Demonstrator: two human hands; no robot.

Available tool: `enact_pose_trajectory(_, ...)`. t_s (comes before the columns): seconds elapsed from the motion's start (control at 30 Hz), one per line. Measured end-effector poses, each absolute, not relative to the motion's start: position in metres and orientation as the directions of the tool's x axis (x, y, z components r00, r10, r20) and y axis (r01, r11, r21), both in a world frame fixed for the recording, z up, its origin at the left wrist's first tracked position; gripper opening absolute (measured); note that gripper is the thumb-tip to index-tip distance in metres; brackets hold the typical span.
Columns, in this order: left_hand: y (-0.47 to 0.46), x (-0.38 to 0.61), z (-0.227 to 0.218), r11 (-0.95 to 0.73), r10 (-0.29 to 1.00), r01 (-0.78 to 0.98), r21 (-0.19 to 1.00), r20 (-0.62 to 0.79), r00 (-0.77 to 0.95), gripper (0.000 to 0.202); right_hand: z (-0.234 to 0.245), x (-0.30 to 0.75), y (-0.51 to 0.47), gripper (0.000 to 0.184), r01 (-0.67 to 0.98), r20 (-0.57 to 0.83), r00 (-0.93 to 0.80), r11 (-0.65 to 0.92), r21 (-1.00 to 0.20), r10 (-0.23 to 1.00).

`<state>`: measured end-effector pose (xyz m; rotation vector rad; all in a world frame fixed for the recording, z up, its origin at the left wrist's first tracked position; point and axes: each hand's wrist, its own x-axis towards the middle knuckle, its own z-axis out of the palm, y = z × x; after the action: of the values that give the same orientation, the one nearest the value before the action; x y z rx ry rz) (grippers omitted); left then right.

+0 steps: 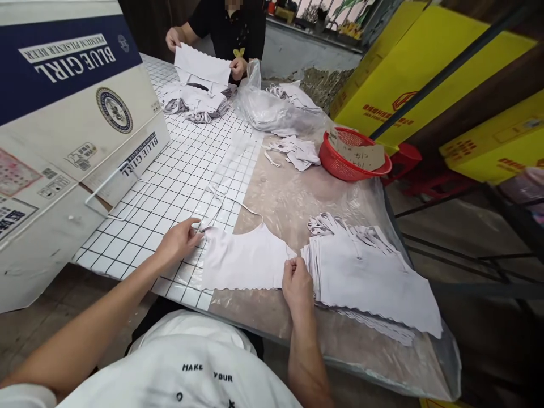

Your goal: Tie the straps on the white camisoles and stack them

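A pale camisole top (246, 258) with thin straps and a scalloped hem lies spread flat in front of me. My left hand (179, 242) pinches its upper left corner between thumb and fingers. At the right edge of the top, my right hand (298, 284) is closed on the fabric. Just right of that hand is a stack of similar pale garments (369, 277), their straps bunched at the far end. One strap of the held top trails away over the table toward the back.
A large beer carton (76, 102) stands on the left. Across the grid-patterned table (216, 147), a person (232, 34) holds up a pale garment (202, 65) above a pile. Farther right are a plastic bag (263, 110), loose garments (297, 152), a red basket (340, 161) and yellow boxes (429, 62).
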<state>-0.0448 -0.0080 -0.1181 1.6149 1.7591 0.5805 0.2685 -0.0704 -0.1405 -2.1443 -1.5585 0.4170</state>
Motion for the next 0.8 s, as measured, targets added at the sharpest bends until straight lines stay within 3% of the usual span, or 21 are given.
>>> enact_pose_trajectory(0.13, 0.035, -0.037, -0.102, 0.045, 0.968, 0.688, 0.724, -0.201, 0.148, 0.024, -0.137, 0.269, -0.072, 0.018, 0.799, 0.035, 0.342, -0.271, -0.536, 0.939)
enact_pose_trajectory(0.27, 0.045, -0.038, -0.088, -0.022, 1.000, 0.593, 0.805, 0.005, 0.030, 0.033, -0.139, 0.272, -0.078, 0.020, 0.786, 0.066, 0.370, -0.275, -0.553, 0.927)
enact_pose_trajectory(0.37, 0.025, -0.036, -0.102, 0.011, 1.000, 0.705, 0.709, 0.006, -0.022, 0.036, -0.145, 0.272, -0.083, 0.019, 0.775, 0.072, 0.388, -0.283, -0.565, 0.919)
enact_pose_trajectory(0.47, -0.001, -0.024, -0.126, -0.023, 0.999, 0.800, 0.599, -0.023, 0.046, 0.026, -0.149, 0.269, -0.086, 0.018, 0.760, 0.058, 0.410, -0.306, -0.574, 0.910)
enact_pose_trajectory(0.57, -0.012, -0.010, -0.135, -0.040, 0.995, 0.781, 0.623, -0.043, 0.086, 0.016, -0.143, 0.268, -0.087, 0.020, 0.734, 0.081, 0.423, -0.289, -0.614, 0.903)
enact_pose_trajectory(0.63, -0.011, -0.009, -0.129, 0.086, 0.982, 0.669, 0.738, -0.175, 0.067, 0.020, -0.133, 0.270, -0.084, 0.022, 0.708, 0.116, 0.429, -0.254, -0.659, 0.896)
enact_pose_trajectory(0.7, -0.006, -0.014, -0.117, 0.275, 0.936, 0.420, 0.865, -0.340, 0.087, 0.028, -0.121, 0.274, -0.078, 0.025, 0.663, 0.125, 0.436, -0.224, -0.714, 0.891)
enact_pose_trajectory(0.8, 0.008, -0.029, -0.097, 0.473, 0.868, 0.026, 0.881, -0.470, 0.162, 0.042, -0.108, 0.274, -0.053, 0.026, 0.554, 0.095, 0.436, -0.184, -0.812, 0.895)
